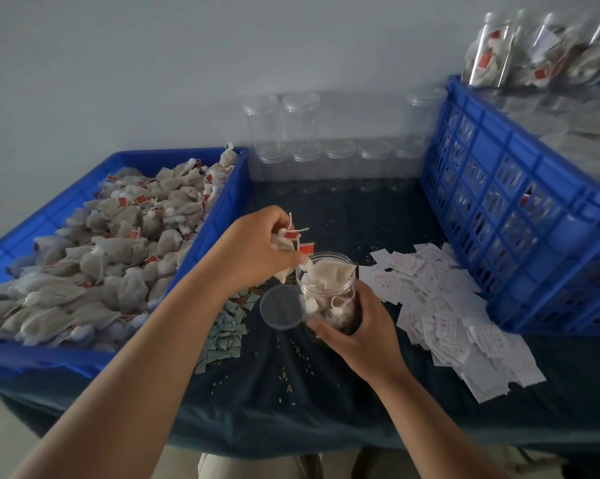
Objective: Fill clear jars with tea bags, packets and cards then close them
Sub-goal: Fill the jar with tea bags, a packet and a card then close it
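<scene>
Left hand [257,247] pinching tea bags [291,240] over jar [328,288], right hand [357,328] gripping it, lid [280,307] perhaps held alongside, tray [210,216] and crate [499,157] flanking

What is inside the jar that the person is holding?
The jar holds several tea bags with white strings, piled nearly to its open mouth. The right hand wraps its lower part, so whether any packet or card lies beneath is hidden.

We take this for a small packing room: a tray [208,233] heaped with tea bags [119,243], rows of empty jars [340,160] by a plain wall [153,63], a pile of cards [440,305] on a cloth-covered table [291,392], and filled jars [492,53] piled in a crate [499,188]
</scene>
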{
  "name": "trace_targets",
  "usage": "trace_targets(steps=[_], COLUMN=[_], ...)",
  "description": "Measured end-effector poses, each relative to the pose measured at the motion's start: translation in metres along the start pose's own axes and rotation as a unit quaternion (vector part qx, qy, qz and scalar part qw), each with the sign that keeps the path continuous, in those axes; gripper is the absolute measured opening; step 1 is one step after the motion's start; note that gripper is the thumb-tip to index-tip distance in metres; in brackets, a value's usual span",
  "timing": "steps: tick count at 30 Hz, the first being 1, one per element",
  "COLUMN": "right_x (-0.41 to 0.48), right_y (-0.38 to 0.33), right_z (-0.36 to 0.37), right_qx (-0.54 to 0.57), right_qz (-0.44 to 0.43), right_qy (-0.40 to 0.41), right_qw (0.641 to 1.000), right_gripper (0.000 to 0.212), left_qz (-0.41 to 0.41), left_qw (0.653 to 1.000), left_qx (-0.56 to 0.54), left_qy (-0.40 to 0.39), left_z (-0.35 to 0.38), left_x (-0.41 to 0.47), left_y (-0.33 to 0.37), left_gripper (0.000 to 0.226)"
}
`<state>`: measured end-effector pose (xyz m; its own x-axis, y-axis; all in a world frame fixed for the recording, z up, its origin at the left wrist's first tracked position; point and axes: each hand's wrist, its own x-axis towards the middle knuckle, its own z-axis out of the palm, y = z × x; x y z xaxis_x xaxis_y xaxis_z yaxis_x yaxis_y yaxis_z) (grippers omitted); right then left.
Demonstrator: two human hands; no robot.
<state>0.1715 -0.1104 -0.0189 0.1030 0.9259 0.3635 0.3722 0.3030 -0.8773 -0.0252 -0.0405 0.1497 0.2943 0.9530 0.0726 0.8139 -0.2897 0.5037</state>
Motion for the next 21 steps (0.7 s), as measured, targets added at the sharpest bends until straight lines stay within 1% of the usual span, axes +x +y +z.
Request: trace_targets(steps=[2, 4, 6, 8, 11, 13, 15, 18, 19, 21], right_x=[0.001, 0.001, 0.001, 0.001, 0.001, 0.001, 0.0, 0.0, 0.0, 0.0], right_y=[0.0, 0.0, -0.001, -0.002, -0.003, -0.002, -0.002, -0.003, -0.004, -0.005], right_z=[0.0, 0.0, 0.0, 0.0, -0.001, 0.0, 0.0, -0.001, -0.001, 0.0], right_qx=[0.0, -0.004, 0.001, 0.005, -0.001, -0.001, 0.004, 0.0, -0.005, -0.009], right_qz=[-0.001, -0.005, -0.006, -0.007, -0.005, -0.001, 0.002, 0.0, 0.0, 0.0], right_qy=[-0.002, -0.001, 0.003, 0.006, 0.005, 0.001, 0.001, 0.004, 0.003, 0.001], right_qw=[1.0, 1.0, 1.0, 1.0, 1.0, 1.0, 1.0, 1.0, 1.0, 1.0], right_gripper=[0.062, 0.061, 0.06, 0.058, 0.057, 0.059, 0.061, 0.061, 0.061, 0.059], left_qz=[-0.019, -0.031, -0.042, -0.044, -0.039, -0.016, 0.022, 0.067, 0.076, 0.084], left_qw=[0.997, 0.994, 0.988, 0.981, 0.97, 0.977, 0.991, 0.996, 0.995, 0.996], left_qx=[0.014, -0.026, -0.108, -0.168, -0.235, -0.213, -0.13, -0.007, 0.008, -0.008], left_qy=[-0.067, -0.1, -0.1, -0.084, -0.045, -0.02, -0.023, -0.066, -0.065, -0.026], left_z=[0.001, -0.001, -0.012, -0.023, -0.03, -0.027, -0.015, 0.008, 0.013, 0.017], left_x=[-0.002, -0.004, -0.006, -0.007, -0.006, -0.006, -0.007, -0.01, -0.012, -0.015], left_y=[0.0, -0.002, -0.005, -0.007, -0.006, 0.001, 0.007, 0.013, 0.013, 0.012], left_gripper=[0.041, 0.042, 0.043, 0.047, 0.037, 0.032, 0.03, 0.044, 0.045, 0.036])
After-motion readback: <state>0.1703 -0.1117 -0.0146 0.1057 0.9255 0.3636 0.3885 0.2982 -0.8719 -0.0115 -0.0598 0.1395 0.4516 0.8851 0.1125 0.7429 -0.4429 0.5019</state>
